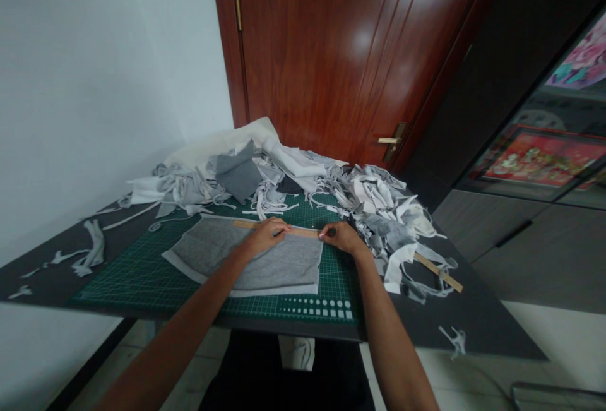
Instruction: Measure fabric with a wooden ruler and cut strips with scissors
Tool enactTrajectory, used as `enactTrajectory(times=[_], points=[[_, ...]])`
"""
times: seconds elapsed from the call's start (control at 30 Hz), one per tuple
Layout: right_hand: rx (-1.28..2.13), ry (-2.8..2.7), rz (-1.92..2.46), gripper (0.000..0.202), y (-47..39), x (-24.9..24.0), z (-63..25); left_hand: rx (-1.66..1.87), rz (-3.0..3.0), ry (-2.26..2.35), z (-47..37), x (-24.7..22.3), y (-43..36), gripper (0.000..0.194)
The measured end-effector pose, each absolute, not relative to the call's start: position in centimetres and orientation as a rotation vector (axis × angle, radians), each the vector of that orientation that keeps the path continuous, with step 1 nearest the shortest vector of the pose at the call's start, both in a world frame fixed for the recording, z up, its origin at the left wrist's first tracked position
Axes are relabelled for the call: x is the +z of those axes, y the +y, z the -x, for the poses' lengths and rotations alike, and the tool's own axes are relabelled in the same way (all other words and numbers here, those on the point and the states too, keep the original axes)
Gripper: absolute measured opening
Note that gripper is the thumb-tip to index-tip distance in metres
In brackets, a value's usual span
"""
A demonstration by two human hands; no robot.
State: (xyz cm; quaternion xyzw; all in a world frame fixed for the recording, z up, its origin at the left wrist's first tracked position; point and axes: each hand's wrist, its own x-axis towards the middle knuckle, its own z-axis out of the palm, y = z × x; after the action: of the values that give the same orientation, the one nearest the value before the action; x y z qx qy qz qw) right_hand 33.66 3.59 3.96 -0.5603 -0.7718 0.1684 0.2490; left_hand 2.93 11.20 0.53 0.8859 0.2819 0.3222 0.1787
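A grey cloth piece with white edges lies flat on a green cutting mat. Along its far edge runs a wooden ruler. My left hand is closed over the ruler's middle, its fingertips bunched against the wood and hiding part of it. At the ruler's right end, by the cloth's far right corner, my right hand pinches with thumb and finger. Whether cloth is also caught in that pinch, I cannot tell.
Heaped cloth scraps cover the table's far side, and more scraps pile up on the right. A second wooden strip lies among them. Loose offcuts are on the left. A wooden door stands behind the dark table.
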Motion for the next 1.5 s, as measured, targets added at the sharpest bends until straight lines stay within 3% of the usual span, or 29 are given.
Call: enactTrajectory(times=[0.43, 0.9, 1.5], points=[[0.456, -2.092, 1.485, 0.007, 3.7, 3.6, -33.9, 0.925, -2.522, 0.791, -2.9, 0.6, 11.0, 0.019], [0.352, -2.093, 1.418, 0.009, 3.4, 3.8, -28.7, 0.961, -2.535, 0.783, -3.0, 0.0, 11.4, 0.022], [0.368, -2.124, 1.514, 0.007, 3.0, 4.4, -32.0, 0.926, -2.543, 0.792, -3.1, 0.7, 10.9, 0.02]])
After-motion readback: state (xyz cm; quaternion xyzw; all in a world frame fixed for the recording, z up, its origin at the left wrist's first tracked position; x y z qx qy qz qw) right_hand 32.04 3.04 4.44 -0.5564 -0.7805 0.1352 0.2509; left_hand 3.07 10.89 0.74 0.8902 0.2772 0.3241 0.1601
